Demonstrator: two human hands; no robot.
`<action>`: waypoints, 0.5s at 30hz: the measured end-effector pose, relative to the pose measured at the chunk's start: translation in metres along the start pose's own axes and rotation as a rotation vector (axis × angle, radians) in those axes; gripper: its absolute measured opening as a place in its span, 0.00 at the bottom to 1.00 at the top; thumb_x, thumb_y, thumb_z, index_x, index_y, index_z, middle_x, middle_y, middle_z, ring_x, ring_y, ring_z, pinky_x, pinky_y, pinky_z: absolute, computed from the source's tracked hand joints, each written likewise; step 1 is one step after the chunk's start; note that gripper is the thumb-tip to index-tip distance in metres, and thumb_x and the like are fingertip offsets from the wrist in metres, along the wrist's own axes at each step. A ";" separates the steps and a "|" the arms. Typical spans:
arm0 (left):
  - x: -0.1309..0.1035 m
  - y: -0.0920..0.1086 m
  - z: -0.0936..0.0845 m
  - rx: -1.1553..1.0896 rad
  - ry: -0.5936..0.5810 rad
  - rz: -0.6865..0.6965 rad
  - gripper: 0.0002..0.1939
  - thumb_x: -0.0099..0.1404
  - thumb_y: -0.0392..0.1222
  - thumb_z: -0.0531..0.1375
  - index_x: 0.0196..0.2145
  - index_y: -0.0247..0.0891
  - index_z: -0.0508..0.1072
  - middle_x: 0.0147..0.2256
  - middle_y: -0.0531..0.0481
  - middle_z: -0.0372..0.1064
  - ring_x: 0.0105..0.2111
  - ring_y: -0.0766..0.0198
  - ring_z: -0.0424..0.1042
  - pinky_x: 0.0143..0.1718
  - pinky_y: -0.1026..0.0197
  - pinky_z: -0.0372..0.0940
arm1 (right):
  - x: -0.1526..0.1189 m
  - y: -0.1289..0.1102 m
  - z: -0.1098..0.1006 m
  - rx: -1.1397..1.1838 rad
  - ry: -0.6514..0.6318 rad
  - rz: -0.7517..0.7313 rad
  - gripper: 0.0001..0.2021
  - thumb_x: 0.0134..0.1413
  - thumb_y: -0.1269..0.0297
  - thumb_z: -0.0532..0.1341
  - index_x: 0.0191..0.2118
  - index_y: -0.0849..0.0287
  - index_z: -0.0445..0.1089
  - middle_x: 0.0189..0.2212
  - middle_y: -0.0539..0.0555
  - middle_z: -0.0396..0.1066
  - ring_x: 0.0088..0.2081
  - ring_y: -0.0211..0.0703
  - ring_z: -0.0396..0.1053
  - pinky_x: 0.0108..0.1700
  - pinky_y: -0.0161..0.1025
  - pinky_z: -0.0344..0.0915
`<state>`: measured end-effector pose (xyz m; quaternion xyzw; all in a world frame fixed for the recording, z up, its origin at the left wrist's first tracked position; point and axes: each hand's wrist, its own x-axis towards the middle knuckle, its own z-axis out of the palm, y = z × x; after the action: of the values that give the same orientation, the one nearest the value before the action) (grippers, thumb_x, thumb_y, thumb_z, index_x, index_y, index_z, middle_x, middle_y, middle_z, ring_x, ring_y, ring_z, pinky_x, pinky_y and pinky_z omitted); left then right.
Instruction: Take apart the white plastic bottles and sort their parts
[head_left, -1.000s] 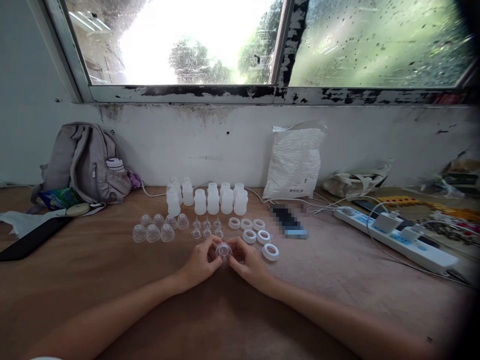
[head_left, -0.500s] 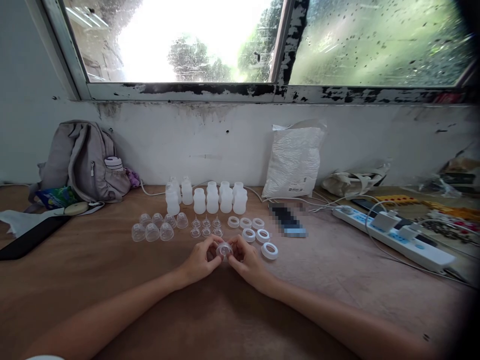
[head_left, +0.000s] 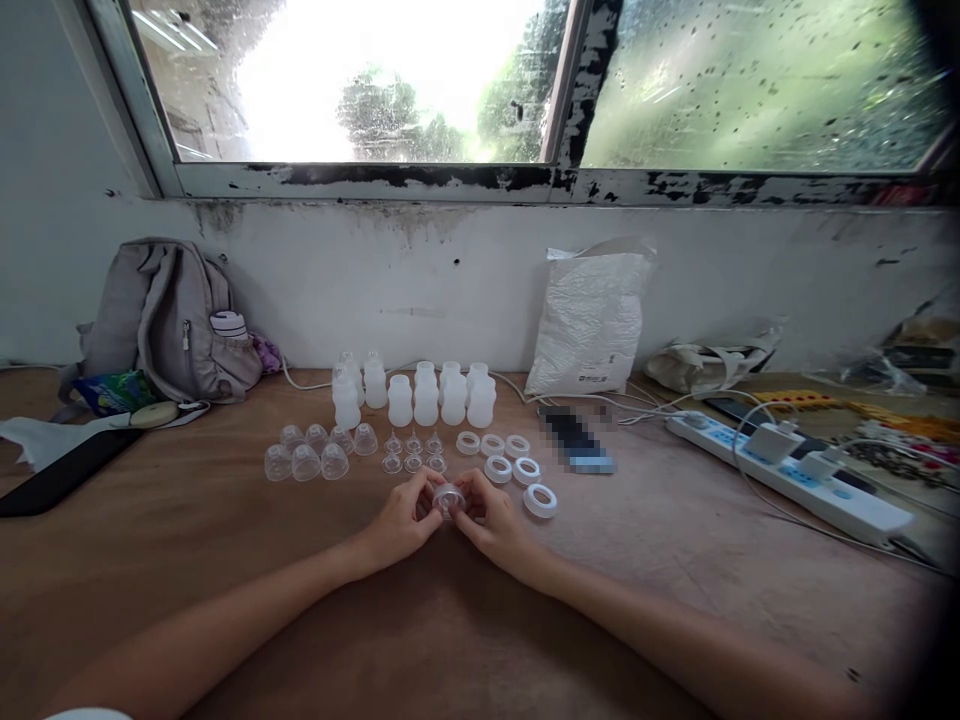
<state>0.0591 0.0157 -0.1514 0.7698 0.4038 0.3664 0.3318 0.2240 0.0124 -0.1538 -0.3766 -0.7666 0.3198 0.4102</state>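
Between my left hand [head_left: 406, 515] and my right hand [head_left: 489, 512] is a bottle ring [head_left: 448, 498] with what looks like a clear nipple in it. Fingers and thumbs of both hands are closed on its sides, low over the table. Just beyond my fingers stand several clear bottle nipples [head_left: 413, 452] in rows. To the right lie several loose white bottle rings [head_left: 540, 501]. Clear domed caps [head_left: 306, 462] are grouped at the left. Behind them stand several frosted white baby bottles [head_left: 426, 397]. My fingers cover part of the held ring's rim.
On the wooden table [head_left: 315, 560], a backpack [head_left: 169, 320] and a black flat object [head_left: 71, 472] sit at the left. A white plastic package [head_left: 587, 320] leans on the wall. A pixelated dark object [head_left: 576, 440] lies right of the rings, near a power strip [head_left: 795, 475] with cables.
The ring in my fingers has tilted slightly, and its rim now shows more. My right thumb has shifted a little. Both hands stay in the same place.
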 end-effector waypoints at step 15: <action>0.000 0.002 0.001 0.029 0.002 -0.009 0.12 0.53 0.31 0.51 0.37 0.39 0.59 0.25 0.56 0.60 0.25 0.69 0.61 0.26 0.68 0.56 | -0.001 0.002 0.004 -0.092 0.031 -0.009 0.10 0.44 0.75 0.54 0.35 0.57 0.57 0.21 0.45 0.58 0.22 0.33 0.57 0.24 0.30 0.54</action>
<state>0.0606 0.0146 -0.1508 0.7723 0.4130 0.3597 0.3218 0.2219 0.0120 -0.1579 -0.3968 -0.7756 0.2763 0.4057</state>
